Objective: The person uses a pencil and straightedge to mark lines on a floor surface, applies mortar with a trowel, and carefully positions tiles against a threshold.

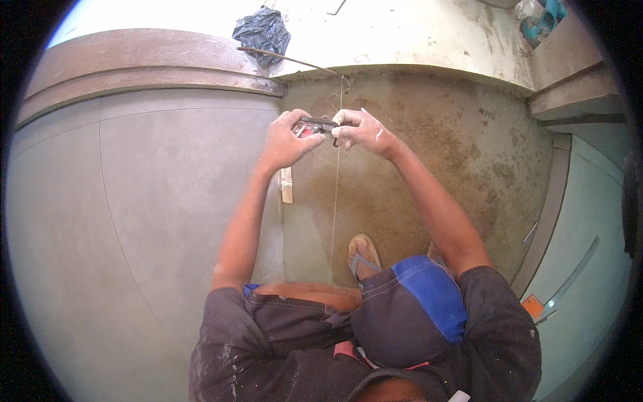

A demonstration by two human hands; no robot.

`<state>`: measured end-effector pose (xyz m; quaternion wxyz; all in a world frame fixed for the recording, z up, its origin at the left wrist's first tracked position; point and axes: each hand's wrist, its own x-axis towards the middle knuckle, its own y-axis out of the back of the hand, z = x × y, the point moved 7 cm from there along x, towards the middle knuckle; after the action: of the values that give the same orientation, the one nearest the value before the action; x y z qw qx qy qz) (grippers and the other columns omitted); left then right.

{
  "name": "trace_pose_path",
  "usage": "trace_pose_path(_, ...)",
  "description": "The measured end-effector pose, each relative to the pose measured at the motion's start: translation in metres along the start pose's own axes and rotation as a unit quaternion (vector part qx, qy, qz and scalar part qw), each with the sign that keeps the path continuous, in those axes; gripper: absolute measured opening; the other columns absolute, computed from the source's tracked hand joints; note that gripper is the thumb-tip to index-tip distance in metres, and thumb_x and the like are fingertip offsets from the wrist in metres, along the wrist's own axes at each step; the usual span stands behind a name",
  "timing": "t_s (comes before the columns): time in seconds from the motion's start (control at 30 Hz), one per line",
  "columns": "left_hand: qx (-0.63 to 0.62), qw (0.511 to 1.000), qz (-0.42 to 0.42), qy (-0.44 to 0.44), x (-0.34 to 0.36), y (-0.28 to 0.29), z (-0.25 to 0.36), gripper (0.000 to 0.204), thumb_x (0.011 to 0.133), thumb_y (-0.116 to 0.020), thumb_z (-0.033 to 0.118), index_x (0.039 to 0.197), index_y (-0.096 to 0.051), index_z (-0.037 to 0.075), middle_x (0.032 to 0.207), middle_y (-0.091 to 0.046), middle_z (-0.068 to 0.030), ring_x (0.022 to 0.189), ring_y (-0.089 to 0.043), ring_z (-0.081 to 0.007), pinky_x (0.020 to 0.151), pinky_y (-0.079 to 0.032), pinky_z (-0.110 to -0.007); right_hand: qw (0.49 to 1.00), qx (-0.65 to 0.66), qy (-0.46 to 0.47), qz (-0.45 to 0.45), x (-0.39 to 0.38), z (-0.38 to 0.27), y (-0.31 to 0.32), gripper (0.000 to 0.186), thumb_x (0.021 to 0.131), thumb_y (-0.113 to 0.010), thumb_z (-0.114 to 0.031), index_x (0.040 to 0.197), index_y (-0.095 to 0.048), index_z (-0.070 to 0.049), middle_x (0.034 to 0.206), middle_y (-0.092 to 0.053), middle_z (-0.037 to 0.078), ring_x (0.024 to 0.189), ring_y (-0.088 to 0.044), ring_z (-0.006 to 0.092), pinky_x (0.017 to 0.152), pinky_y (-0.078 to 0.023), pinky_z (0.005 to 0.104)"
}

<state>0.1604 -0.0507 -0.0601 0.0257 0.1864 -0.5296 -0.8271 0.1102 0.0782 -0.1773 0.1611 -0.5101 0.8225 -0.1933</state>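
My left hand [287, 141] grips a small dark tool [311, 126] with a clear part and red inside, apparently a line reel. My right hand [362, 134], with white smudges, has its fingers bent on the tool's right end and dark crank-like piece. A thin pale string [336, 201] runs under the tool along the stained concrete floor [469, 187], from the ledge toward my legs. A short pale wooden strip [287, 189] lies below my left hand, beside large grey tiles [161, 194]. My sandalled foot [364, 258] is beside the string.
A crumpled black bag [261, 37] and thin rod [274, 55] rest on the pale ledge [402, 40]. Wooden steps [134, 53] border the tiles. Teal items [542, 23] sit at upper right. An orange object [532, 306] and thin metal strips [576, 264] lie at right.
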Motion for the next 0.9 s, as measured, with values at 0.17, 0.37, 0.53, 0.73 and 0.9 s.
trace_pose_path(0.17, 0.127, 0.987, 0.086, 0.047, -0.018, 0.07, -0.064, 0.052, 0.075, -0.077, 0.039, 0.108, -0.067, -0.001, 0.102, -0.066, -0.0224, 0.097, -0.065, -0.036, 0.085, -0.052, -0.042, 0.981, 0.19, -0.026, 0.015, 0.0, -0.005, 0.007, 0.013, 0.09, -0.066, -0.02, 0.091, -0.06, -0.009, 0.085, -0.064, 0.002, 0.074, -0.061, 0.01, 0.065, -0.05, 0.0231)
trace_pose_path(0.37, 0.328, 0.904, 0.206, 0.179, -0.061, 0.201, -0.048, 0.046, 0.079, -0.072, 0.032, 0.112, -0.064, 0.0, 0.11, -0.064, -0.0203, 0.098, -0.064, -0.0359, 0.085, -0.051, -0.044, 0.898, 0.419, 0.044, 0.129, 0.017, 0.029, 0.085, 0.008, 0.097, -0.059, -0.011, 0.102, -0.057, -0.006, 0.093, -0.059, 0.003, 0.079, -0.058, 0.0092, 0.064, -0.052, 0.0223)
trace_pose_path(0.53, 0.409, 0.845, 0.272, 0.21, -0.106, 0.267, 0.023, 0.042, 0.081, -0.071, 0.03, 0.113, -0.064, 0.003, 0.105, -0.064, -0.0142, 0.096, -0.067, -0.0295, 0.084, -0.052, -0.041, 0.878, 0.427, 0.01, 0.216, 0.038, 0.046, 0.102, 0.015, 0.097, -0.062, -0.01, 0.11, -0.06, -0.001, 0.094, -0.061, 0.004, 0.082, -0.061, 0.011, 0.067, -0.054, 0.0221)
trace_pose_path(0.73, 0.599, 0.727, 0.312, 0.123, -0.119, 0.291, 0.123, 0.04, 0.087, -0.072, 0.046, 0.11, -0.067, 0.014, 0.103, -0.066, -0.0028, 0.087, -0.069, -0.0152, 0.073, -0.058, -0.033, 0.869, 0.449, 0.016, 0.208, 0.066, 0.042, 0.075, 0.017, 0.095, -0.064, -0.007, 0.109, -0.062, 0.003, 0.093, -0.064, 0.006, 0.081, -0.063, 0.0127, 0.069, -0.056, 0.0228)
trace_pose_path(0.9, 0.655, 0.688, 0.31, 0.042, -0.091, 0.275, 0.181, 0.038, 0.087, -0.073, 0.046, 0.111, -0.067, 0.017, 0.104, -0.068, -0.0017, 0.093, -0.071, -0.0147, 0.077, -0.061, -0.032, 0.862, 0.461, 0.004, 0.21, 0.082, 0.052, 0.085, 0.017, 0.096, -0.063, -0.007, 0.109, -0.062, 0.004, 0.094, -0.065, 0.008, 0.08, -0.064, 0.014, 0.069, -0.057, 0.0232)
